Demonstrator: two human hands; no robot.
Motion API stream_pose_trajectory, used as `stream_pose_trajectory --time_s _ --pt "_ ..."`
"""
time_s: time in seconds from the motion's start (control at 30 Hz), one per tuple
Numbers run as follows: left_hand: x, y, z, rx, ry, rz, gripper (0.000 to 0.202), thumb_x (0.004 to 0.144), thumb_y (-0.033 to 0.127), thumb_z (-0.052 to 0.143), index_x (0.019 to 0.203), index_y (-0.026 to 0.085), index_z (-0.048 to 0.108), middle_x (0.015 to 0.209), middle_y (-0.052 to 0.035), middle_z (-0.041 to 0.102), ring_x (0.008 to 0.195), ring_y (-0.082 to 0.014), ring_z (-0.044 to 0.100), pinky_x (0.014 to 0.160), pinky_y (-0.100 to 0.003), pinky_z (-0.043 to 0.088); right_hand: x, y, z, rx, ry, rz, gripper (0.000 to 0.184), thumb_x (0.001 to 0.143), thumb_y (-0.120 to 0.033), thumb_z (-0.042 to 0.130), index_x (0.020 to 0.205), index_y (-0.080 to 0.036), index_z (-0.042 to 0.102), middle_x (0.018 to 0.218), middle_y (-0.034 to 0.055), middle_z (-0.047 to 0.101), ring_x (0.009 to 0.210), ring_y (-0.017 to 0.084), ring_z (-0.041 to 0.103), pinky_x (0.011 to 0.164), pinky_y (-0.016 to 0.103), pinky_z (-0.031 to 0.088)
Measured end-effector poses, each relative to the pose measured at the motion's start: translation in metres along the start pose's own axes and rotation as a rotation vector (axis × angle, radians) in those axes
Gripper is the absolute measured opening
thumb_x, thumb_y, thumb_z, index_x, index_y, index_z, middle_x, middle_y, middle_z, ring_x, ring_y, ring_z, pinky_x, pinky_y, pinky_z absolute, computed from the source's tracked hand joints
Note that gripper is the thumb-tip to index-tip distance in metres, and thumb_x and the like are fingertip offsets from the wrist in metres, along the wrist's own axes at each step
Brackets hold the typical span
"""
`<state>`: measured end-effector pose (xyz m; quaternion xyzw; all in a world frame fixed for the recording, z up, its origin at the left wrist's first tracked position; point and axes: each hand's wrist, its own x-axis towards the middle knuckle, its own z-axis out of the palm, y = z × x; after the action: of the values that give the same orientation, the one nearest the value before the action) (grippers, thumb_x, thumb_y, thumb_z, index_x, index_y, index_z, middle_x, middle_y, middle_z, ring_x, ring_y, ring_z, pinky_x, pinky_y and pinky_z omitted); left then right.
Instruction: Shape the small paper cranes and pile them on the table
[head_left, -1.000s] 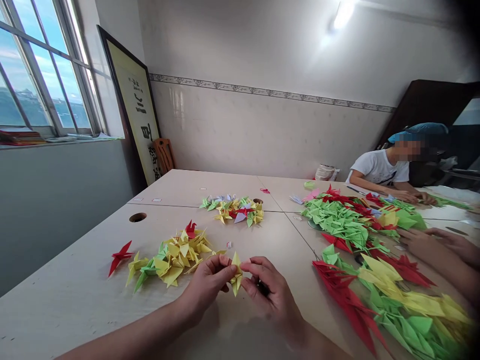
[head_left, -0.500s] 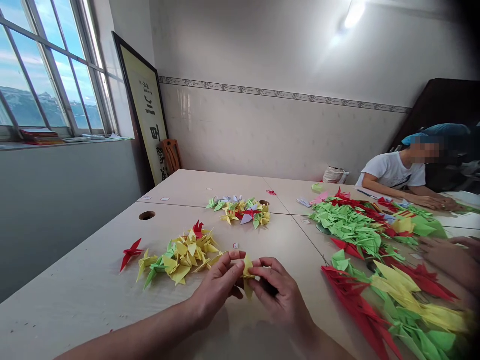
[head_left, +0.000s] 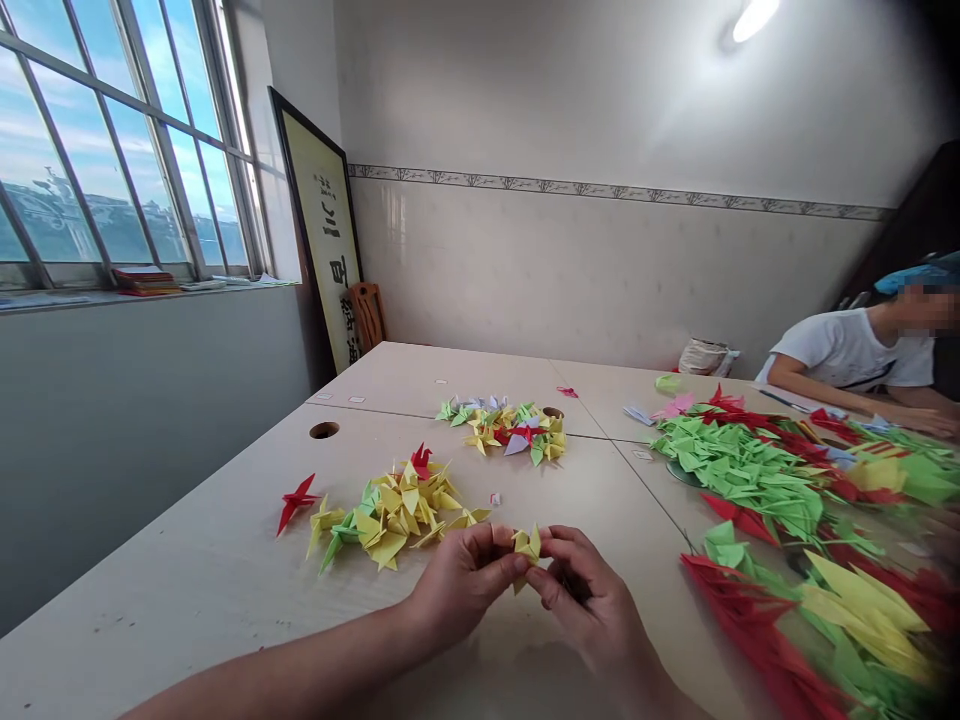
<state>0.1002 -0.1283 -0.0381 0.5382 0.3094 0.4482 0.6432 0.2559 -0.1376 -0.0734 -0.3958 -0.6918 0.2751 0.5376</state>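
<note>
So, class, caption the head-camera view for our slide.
Left hand and right hand hold a yellow paper crane beside a heap of yellow and green cranes.

Left of the left hand [head_left: 465, 580], a pile of yellow paper cranes [head_left: 390, 515] lies just beside the knuckles and obstructs direct travel across the bench [head_left: 187, 560]. Right of the right hand [head_left: 589, 600], strands of red, yellow and green cranes [head_left: 780, 620] lie near and obstruct that side. Both hands meet at a yellow paper crane [head_left: 527, 545]. Ahead of the hands, a passage for either hand runs over the bench between the yellow pile and a mass of green cranes [head_left: 739, 475], ending at a second cluster of cranes [head_left: 510, 430]
</note>
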Motion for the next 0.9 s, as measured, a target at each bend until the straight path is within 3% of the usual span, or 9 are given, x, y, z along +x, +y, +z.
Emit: stream_pose_trajectory --time_s 0.1,0.2,0.3,0.37,0.4,0.47,0.6,0.77,0.9 --pt "0.000 -0.001 0.000 0.033 0.006 0.011 0.036 0.061 0.046 0.069 0.066 0.016 0.051 0.059 0.0027 0.047 0.056 -0.0091 0.041 0.057 -0.022 0.034 0.000 0.000 0.000 -0.017 -0.002 -0.022 0.013 0.079 -0.029 0.058 0.088 -0.020 0.062 0.099 0.0074 0.053 0.054 0.009 0.051 0.050 0.023 0.049" --pt "0.005 0.015 -0.008 0.185 0.059 0.148 0.030 0.069 0.045 0.062 0.073 0.017 0.052 0.063 0.0016 0.049 0.059 -0.0099 0.043 0.057 -0.022 0.035 0.000 -0.001 -0.001 -0.010 0.005 0.039 0.019 0.080 -0.033 0.055 0.092 -0.019 0.061 0.102 0.0084 0.053 0.052 0.008 0.050 0.047 0.022 0.048" --pt "0.016 0.051 -0.036 0.572 0.207 0.359 0.018 0.076 0.036 0.055 0.079 0.018 0.056 0.076 -0.0025 0.057 0.070 -0.0131 0.049 0.064 -0.023 0.038 0.001 -0.002 -0.002 -0.011 -0.008 0.124 0.023 0.081 -0.037 0.054 0.089 -0.018 0.063 0.100 0.0086 0.053 0.053 0.009 0.051 0.046 0.023 0.047" --pt "0.024 0.075 -0.065 0.819 0.352 0.404 0.016 0.077 0.032 0.051 0.083 0.018 0.056 0.082 -0.0036 0.060 0.072 -0.0142 0.052 0.066 -0.024 0.039 0.003 -0.002 -0.002 -0.019 -0.022 0.158 0.025 0.081 -0.039 0.053 0.087 -0.017 0.063 0.097 0.0079 0.053 0.054 0.010 0.051 0.047 0.023 0.047" --pt "0.027 0.083 -0.080 0.946 0.406 0.383 0.017 0.078 0.031 0.049 0.086 0.018 0.056 0.083 -0.0037 0.061 0.073 -0.0144 0.052 0.066 -0.024 0.038 0.003 -0.003 -0.003 -0.023 -0.032 0.170 0.025 0.081 -0.040 0.053 0.085 -0.017 0.063 0.094 0.0074 0.054 0.055 0.010 0.051 0.047 0.023 0.047" --pt "0.030 0.092 -0.111 1.267 0.448 0.213 0.019 0.080 0.031 0.043 0.086 0.018 0.057 0.079 -0.0023 0.061 0.070 -0.0144 0.053 0.062 -0.023 0.037 0.005 -0.003 -0.003 -0.027 -0.051 0.181 0.026 0.081 -0.040 0.051 0.083 -0.017 0.062 0.088 0.0061 0.054 0.055 0.011 0.051 0.048 0.022 0.046" --pt "0.026 0.085 -0.151 1.418 0.408 0.029 0.020 0.075 0.030 0.045 0.075 0.017 0.060 0.065 -0.0022 0.061 0.058 -0.0151 0.051 0.052 -0.024 0.031 0.006 -0.002 -0.004 -0.043 -0.077 0.174 0.025 0.082 -0.040 0.050 0.078 -0.017 0.061 0.081 0.0041 0.053 0.056 0.011 0.051 0.049 0.022 0.046" --pt "0.035 0.093 -0.161 1.529 0.312 -0.064 0.025 0.071 0.037 0.049 0.079 0.017 0.064 0.070 -0.0041 0.065 0.061 -0.0167 0.056 0.054 -0.024 0.034 0.007 -0.001 -0.003 -0.069 -0.078 0.181 0.024 0.081 -0.039 0.051 0.081 -0.017 0.061 0.083 0.0047 0.056 0.057 0.012 0.051 0.051 0.023 0.045" --pt "0.076 0.108 -0.141 1.628 0.240 -0.006 0.027 0.073 0.033 0.048 0.086 0.017 0.065 0.083 -0.0058 0.066 0.073 -0.0193 0.058 0.062 -0.026 0.037 0.010 -0.004 -0.002 -0.105 -0.072 0.237 0.023 0.080 -0.038 0.052 0.079 -0.017 0.062 0.082 0.0048 0.058 0.062 0.014 0.053 0.053 0.023 0.044"
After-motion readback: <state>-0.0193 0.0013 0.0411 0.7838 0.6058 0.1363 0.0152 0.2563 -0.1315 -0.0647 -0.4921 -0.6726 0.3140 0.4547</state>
